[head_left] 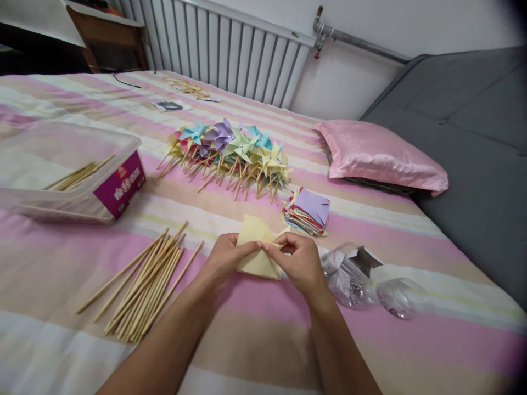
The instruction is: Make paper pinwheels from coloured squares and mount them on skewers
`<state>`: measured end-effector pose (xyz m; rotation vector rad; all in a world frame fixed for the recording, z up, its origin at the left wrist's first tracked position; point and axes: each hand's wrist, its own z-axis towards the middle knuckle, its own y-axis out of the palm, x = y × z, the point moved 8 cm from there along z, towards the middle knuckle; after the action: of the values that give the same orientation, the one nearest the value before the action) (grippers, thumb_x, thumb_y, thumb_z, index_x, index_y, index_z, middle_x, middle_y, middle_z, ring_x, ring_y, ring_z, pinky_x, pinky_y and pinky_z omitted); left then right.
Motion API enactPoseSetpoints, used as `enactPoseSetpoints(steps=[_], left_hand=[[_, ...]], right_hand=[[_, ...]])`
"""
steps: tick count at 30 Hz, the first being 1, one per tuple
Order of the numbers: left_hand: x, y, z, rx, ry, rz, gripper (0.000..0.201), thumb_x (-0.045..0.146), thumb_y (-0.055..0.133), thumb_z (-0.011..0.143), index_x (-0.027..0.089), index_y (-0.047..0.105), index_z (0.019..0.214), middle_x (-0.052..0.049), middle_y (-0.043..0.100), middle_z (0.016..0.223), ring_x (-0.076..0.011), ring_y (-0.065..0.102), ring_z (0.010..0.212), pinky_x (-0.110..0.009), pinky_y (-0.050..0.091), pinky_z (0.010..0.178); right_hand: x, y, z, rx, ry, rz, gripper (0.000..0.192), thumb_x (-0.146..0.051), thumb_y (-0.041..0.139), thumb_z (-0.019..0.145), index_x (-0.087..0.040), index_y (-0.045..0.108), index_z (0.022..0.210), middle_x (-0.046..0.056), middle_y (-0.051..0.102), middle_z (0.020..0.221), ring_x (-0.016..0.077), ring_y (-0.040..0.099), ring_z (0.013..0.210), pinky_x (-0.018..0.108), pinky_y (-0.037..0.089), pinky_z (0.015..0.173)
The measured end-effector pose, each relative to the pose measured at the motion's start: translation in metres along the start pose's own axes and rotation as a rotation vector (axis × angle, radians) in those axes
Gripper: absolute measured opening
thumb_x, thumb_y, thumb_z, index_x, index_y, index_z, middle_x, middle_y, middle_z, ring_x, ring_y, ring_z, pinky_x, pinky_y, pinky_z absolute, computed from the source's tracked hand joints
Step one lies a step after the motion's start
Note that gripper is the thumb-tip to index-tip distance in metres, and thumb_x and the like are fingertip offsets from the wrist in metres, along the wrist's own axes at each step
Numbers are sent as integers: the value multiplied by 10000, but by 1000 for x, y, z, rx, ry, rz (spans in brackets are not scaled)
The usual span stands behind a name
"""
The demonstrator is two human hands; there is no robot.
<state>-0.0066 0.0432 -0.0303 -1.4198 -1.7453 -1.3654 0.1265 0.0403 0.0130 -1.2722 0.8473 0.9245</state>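
A pale yellow paper square [256,264], partly folded toward its middle, is held between my two hands over the bed. My left hand [229,257] pinches it from the left, thumb on the paper's centre. My right hand [300,260] grips its right side, thumb and forefinger closed near the same spot. The fingers behind the paper are hidden. Just beyond my right hand lies a stack of coloured cut paper squares [309,207], a purple one on top. To the left of my hands rests a loose bunch of wooden sticks [147,285].
Finished paper pinwheels [239,142] lie in a pile farther back. A clear plastic box [119,170] with more sticks stands at left. On the right are a clear plastic container [349,280] with small metal pieces and its round lid [400,299]. A pink pillow [379,153] lies behind.
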Motion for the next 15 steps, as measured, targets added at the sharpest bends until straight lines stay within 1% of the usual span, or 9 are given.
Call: enactPoseSetpoints(steps=[3, 5, 7, 9, 11, 12, 13, 15], left_hand=[[1, 2, -1, -19, 2, -41, 240, 245, 751, 560, 81, 699, 727, -62, 681, 610, -143, 584, 516, -227, 409, 521], [1, 2, -1, -10, 7, -68, 254, 252, 748, 569, 80, 697, 748, -64, 686, 619, -146, 590, 524, -228, 413, 524], [3, 0, -1, 18, 22, -99, 274, 263, 750, 573, 81, 695, 770, -66, 691, 628, -149, 597, 535, -230, 423, 535], [5, -1, -1, 35, 43, -129, 295, 270, 755, 574, 84, 694, 794, -67, 696, 644, -152, 603, 546, -240, 438, 559], [6, -1, -1, 45, 69, -146, 311, 281, 760, 575, 86, 695, 809, -67, 699, 656, -152, 603, 549, -248, 442, 572], [7, -1, -1, 48, 81, -149, 316, 290, 761, 578, 87, 696, 810, -67, 698, 658, -151, 601, 550, -248, 440, 572], [7, -1, -1, 49, 92, -150, 317, 299, 761, 581, 88, 697, 808, -66, 697, 659, -149, 599, 552, -246, 437, 571], [6, -1, -2, 48, 108, -145, 297, 309, 760, 590, 95, 698, 787, -57, 691, 650, -139, 590, 551, -235, 426, 562]], right_hand=[[-9, -3, -2, 34, -43, -8, 205, -347, 675, 687, -175, 591, 613, 17, 620, 616, 142, 587, 558, 238, 447, 522], [-12, -6, -3, 89, -66, 56, 202, -331, 688, 674, -187, 546, 686, -3, 602, 659, 130, 594, 570, 230, 461, 534], [-10, -9, -4, 146, -63, 167, 295, -319, 707, 657, -207, 486, 817, -19, 593, 724, 123, 608, 590, 226, 479, 552], [-4, -6, -3, 159, -25, 284, 450, -318, 717, 651, -229, 429, 985, -3, 614, 826, 130, 631, 624, 240, 503, 583], [2, 0, -2, 128, 28, 382, 591, -328, 719, 653, -241, 374, 1126, 35, 634, 927, 150, 652, 673, 268, 523, 625], [4, 5, -2, 94, 51, 422, 613, -334, 717, 657, -235, 376, 1157, 51, 642, 947, 161, 657, 704, 282, 528, 651], [5, 10, -1, 55, 68, 452, 587, -340, 715, 661, -219, 413, 1150, 61, 651, 938, 171, 658, 730, 291, 528, 675], [5, 16, -1, -4, 84, 492, 430, -346, 710, 670, -179, 537, 1026, 65, 668, 873, 183, 652, 764, 296, 520, 708]])
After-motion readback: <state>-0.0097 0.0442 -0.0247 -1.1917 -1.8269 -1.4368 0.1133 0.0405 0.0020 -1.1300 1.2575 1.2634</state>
